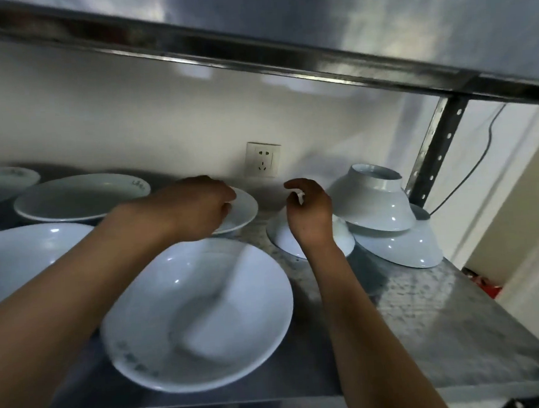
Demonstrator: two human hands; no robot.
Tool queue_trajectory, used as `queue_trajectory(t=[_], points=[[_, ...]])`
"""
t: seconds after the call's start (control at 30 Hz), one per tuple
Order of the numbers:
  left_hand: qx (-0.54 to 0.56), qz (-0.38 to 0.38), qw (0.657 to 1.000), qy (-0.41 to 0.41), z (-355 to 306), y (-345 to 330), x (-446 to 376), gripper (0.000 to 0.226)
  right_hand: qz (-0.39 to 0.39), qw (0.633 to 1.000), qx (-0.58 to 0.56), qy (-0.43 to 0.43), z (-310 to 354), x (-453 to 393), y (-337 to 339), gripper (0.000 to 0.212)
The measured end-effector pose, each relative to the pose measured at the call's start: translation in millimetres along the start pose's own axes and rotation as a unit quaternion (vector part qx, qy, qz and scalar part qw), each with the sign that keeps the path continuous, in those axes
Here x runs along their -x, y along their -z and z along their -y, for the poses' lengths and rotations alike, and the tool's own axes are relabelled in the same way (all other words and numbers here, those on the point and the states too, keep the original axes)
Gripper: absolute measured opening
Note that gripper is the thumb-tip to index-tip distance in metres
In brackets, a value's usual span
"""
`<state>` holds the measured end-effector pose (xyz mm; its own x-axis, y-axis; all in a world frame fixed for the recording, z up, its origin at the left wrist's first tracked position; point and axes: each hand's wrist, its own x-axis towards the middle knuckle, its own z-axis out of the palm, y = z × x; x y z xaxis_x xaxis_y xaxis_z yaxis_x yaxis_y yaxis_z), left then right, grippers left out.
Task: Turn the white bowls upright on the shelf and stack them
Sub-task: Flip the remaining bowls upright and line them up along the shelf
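Under right hand (308, 215), tilted bowl (284, 237), touching

White bowls (375, 203) and plates (199, 312) with dark rim markings sit on a speckled grey steel shelf (426, 320).

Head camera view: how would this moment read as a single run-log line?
left hand: grips small upright white bowl | right hand: holds tilted white bowl | two upside-down white bowls: untouched
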<state>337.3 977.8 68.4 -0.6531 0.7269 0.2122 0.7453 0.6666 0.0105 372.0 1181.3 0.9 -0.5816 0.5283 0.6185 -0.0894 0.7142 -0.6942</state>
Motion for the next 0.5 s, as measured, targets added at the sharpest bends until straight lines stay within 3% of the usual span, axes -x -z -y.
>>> queue_trajectory(t=[0.13, 0.23, 0.4, 0.5], points=[[0.015, -0.057, 0.998, -0.022, -53, 11, 4, 0.035, -0.095, 0.995, -0.010, 0.017, -19, -8, 53, 0.025], [-0.010, -0.090, 0.995, -0.029, -86, 12, 1, 0.050, -0.131, 0.986, 0.100, 0.028, -51, -25, 106, 0.034], [-0.010, -0.145, 0.989, -0.034, -124, 10, 7, 0.059, 0.014, 0.976, 0.184, -0.120, -89, -50, 137, 0.065], [0.009, -0.161, 0.987, -0.029, -145, 7, 13, 0.058, 0.065, 0.974, 0.185, -0.110, -91, -54, 137, 0.061]])
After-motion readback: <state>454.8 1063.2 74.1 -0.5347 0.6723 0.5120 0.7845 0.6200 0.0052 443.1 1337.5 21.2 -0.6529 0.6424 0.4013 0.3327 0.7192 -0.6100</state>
